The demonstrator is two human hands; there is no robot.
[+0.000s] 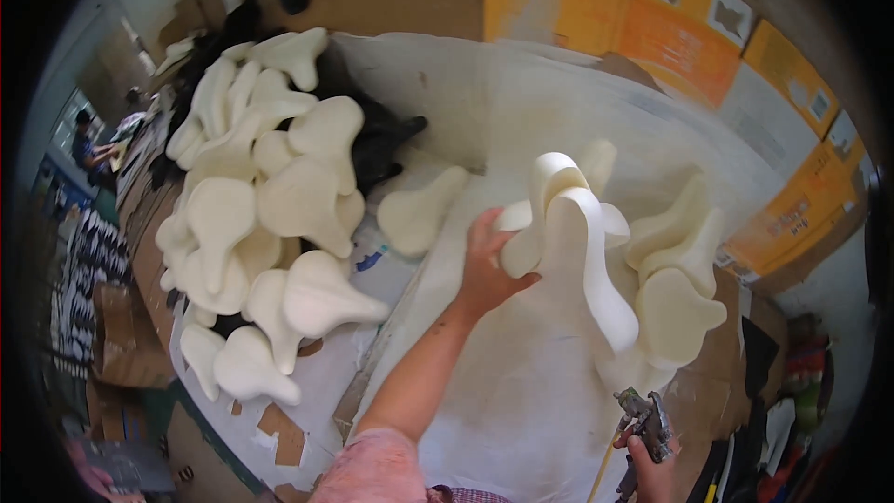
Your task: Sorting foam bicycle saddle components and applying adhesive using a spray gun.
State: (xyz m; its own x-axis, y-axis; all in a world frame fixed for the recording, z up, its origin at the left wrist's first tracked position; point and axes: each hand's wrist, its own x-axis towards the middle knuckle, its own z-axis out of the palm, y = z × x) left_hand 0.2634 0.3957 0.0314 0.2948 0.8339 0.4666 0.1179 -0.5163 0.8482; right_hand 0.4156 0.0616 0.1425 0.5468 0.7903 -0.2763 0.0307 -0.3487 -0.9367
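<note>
My left hand (489,261) reaches to the middle of the papered surface and grips the end of a cream foam saddle pad (523,247), thumb on the near side. Right beside it, a curved pad (596,270) stands on edge, its narrow end toward me; how these pads overlap is partly hidden. Low at the right, my right hand (655,477) is closed around a paint-smeared spray gun (644,424), with a thin yellow hose (603,470) hanging below it. The gun is apart from the pads.
A large heap of cream saddle pads (219,210) covers the left side, and one pad (419,212) lies apart. Several more pads (675,317) cluster at the right. Behind stand paper-covered boards (577,93) and orange-yellow cartons (680,42). Another person (91,154) sits far left.
</note>
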